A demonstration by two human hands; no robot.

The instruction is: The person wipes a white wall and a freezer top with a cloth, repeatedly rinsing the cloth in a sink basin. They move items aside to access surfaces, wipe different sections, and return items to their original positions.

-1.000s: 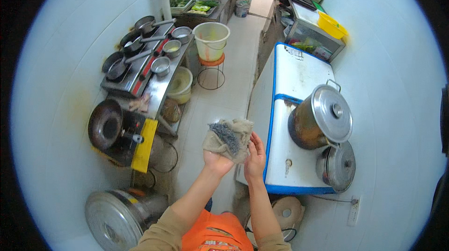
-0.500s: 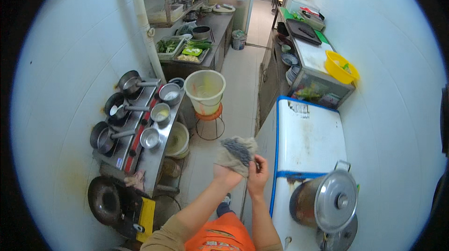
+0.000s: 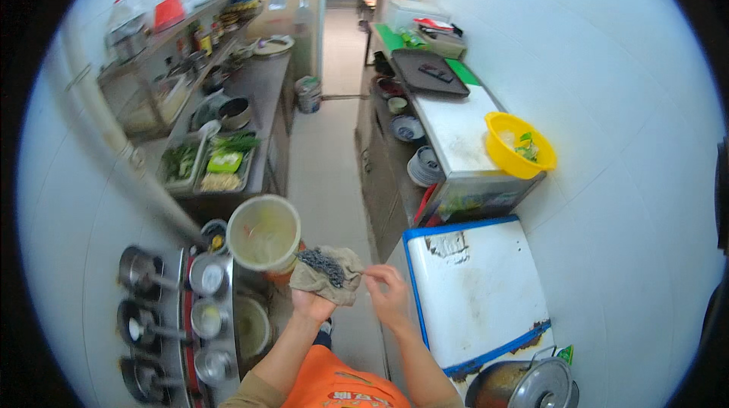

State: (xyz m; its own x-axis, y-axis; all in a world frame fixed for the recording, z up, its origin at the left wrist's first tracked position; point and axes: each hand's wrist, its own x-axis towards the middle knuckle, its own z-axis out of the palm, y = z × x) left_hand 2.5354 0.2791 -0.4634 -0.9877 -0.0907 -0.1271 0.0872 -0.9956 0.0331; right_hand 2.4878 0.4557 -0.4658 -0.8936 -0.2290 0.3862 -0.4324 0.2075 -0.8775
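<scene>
Spread over my left hand (image 3: 313, 306) is a beige cloth (image 3: 350, 265), held from below with the palm turned up. On top of the cloth lies a dark grey, curly clump like a steel wool scourer (image 3: 325, 268). My right hand (image 3: 389, 295) is at the cloth's right edge, thumb and fingertips pinching its corner. Just beyond the cloth stands a pale plastic bucket (image 3: 263, 233) on an orange stool, with its inside stained.
Saucepans (image 3: 139, 324) and metal bowls (image 3: 206, 318) line the stove at the left. At the right are a white chest freezer (image 3: 478, 294), a lidded pot (image 3: 543, 387) and a yellow basin (image 3: 519, 143) on a counter. A tiled aisle (image 3: 323, 150) runs ahead to a doorway.
My view has moved forward along the aisle. The cloth is spread flatter on my left hand, showing more of the grey clump; my right hand has drawn out to the cloth's right edge.
</scene>
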